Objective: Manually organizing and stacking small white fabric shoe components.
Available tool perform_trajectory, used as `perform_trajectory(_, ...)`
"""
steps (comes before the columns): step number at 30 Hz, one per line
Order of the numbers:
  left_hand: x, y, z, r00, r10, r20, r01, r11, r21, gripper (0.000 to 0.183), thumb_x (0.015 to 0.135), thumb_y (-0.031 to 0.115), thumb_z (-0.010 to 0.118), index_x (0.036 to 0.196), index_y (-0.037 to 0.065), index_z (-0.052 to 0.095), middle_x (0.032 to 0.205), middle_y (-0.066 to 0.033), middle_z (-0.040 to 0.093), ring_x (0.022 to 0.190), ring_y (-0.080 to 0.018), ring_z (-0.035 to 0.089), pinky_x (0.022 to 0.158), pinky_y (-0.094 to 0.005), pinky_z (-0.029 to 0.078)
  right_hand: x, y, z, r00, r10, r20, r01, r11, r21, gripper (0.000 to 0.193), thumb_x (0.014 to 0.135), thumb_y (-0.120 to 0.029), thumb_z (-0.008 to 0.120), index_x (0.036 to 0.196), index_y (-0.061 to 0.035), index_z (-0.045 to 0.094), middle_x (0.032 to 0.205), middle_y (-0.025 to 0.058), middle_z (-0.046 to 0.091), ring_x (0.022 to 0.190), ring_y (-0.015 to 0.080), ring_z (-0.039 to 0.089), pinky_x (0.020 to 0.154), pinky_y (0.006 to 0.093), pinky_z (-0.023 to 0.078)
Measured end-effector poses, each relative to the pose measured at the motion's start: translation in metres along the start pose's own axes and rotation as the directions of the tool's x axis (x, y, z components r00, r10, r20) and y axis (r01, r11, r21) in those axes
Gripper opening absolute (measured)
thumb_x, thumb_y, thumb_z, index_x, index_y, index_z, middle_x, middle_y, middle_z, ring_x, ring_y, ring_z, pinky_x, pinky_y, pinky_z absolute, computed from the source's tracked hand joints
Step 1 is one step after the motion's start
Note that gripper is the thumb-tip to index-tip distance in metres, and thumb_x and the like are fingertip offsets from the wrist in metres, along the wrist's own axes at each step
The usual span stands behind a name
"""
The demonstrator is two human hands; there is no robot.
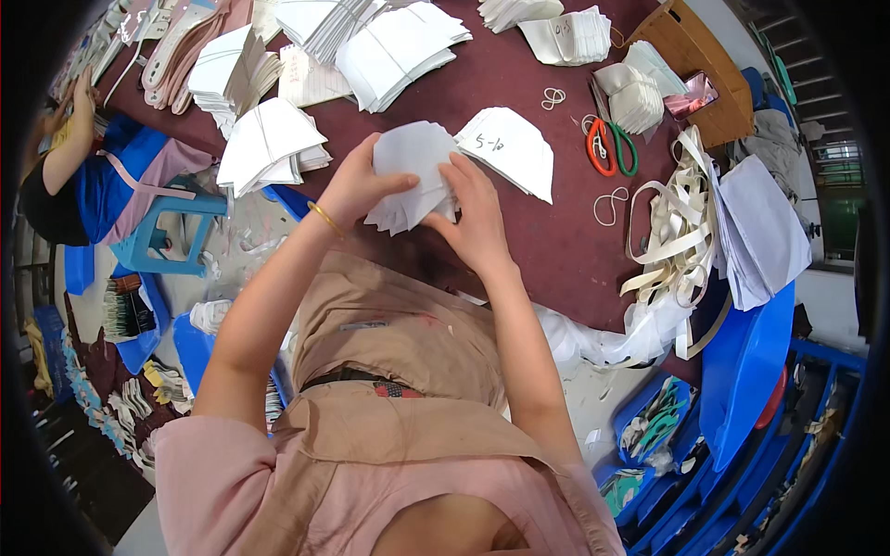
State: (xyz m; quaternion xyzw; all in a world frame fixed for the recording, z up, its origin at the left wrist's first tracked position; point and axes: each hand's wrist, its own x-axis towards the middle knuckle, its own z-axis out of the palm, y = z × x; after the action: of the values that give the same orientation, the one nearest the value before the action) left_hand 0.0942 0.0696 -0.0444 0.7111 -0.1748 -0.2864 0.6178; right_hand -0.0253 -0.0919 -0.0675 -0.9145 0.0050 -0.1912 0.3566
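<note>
Over the near edge of the table, a stack of white cut pieces is held between my two hands. My left hand grips its left side, with the thumb lying across the front. My right hand closes on the right edge with bent fingers. The pieces fan out unevenly at the bottom; whether they are cloth or paper I cannot tell. Just right of my hands lies another white stack with handwriting on top. To the left, a tied white bundle rests on the table.
Orange-handled scissors and green-handled scissors lie at the right, near loose string and a heap of cream straps. A wooden box stands behind a phone. Another person sits at the left. Blue bins flank me.
</note>
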Motion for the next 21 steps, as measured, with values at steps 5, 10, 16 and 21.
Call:
perform_trajectory(5, -0.026, 0.006, 0.028, 0.988, 0.141, 0.068, -0.141, 0.99, -0.001, 0.041, 0.071, 0.008, 0.074, 0.106, 0.004, 0.053, 0.094, -0.0071, 0.062, 0.087, -0.0153, 0.06, 0.077, -0.0276, 0.048, -0.038, -0.009, -0.031, 0.979, 0.173, -0.108, -0.152, 0.973, 0.176, 0.084, 0.061, -0.024, 0.084, 0.132, -0.0088, 0.042, 0.141, 0.013, 0.034, 0.128, 0.0317, 0.037, 0.103, 0.0418, 0.036)
perform_trajectory(10, -0.02, 0.041, 0.064, 0.718, 0.574, 0.393, -0.675, 0.712, 0.193, 0.04, 0.071, 0.0, 0.071, 0.108, 0.006, 0.054, 0.098, -0.0105, 0.056, 0.092, -0.0271, 0.059, 0.078, -0.0317, 0.049, -0.043, -0.009, -0.072, 0.911, 0.294, -0.29, -0.117, 0.857, 0.501, 0.103, 0.055, -0.01, 0.086, 0.139, -0.006, 0.027, 0.134, 0.0138, 0.042, 0.123, 0.0267, 0.042, 0.106, 0.0391, 0.031)
perform_trajectory(16, 0.0, -0.009, 0.091, 0.805, 0.485, 0.342, -0.523, 0.852, 0.024, 0.074, 0.068, 0.012, 0.078, 0.131, 0.006, 0.039, 0.113, -0.0138, 0.055, 0.101, -0.0283, 0.058, 0.083, -0.0359, 0.048, -0.084, 0.023, -0.07, 0.893, 0.393, -0.219, -0.199, 0.782, 0.59, 0.095, 0.058, -0.007, 0.086, 0.136, -0.0045, 0.031, 0.129, 0.0147, 0.048, 0.115, 0.0227, 0.05, 0.095, 0.0354, 0.044)
perform_trajectory(21, -0.004, -0.02, 0.098, 0.829, 0.483, 0.282, -0.531, 0.838, 0.126, 0.082, 0.063, 0.027, 0.083, 0.13, 0.003, 0.042, 0.108, -0.0155, 0.061, 0.099, -0.0326, 0.058, 0.086, -0.0391, 0.046, -0.084, 0.021, -0.055, 0.85, 0.425, -0.311, -0.185, 0.793, 0.58, 0.096, 0.059, -0.01, 0.086, 0.137, -0.0048, 0.029, 0.132, 0.0146, 0.045, 0.119, 0.0236, 0.046, 0.1, 0.0363, 0.039)
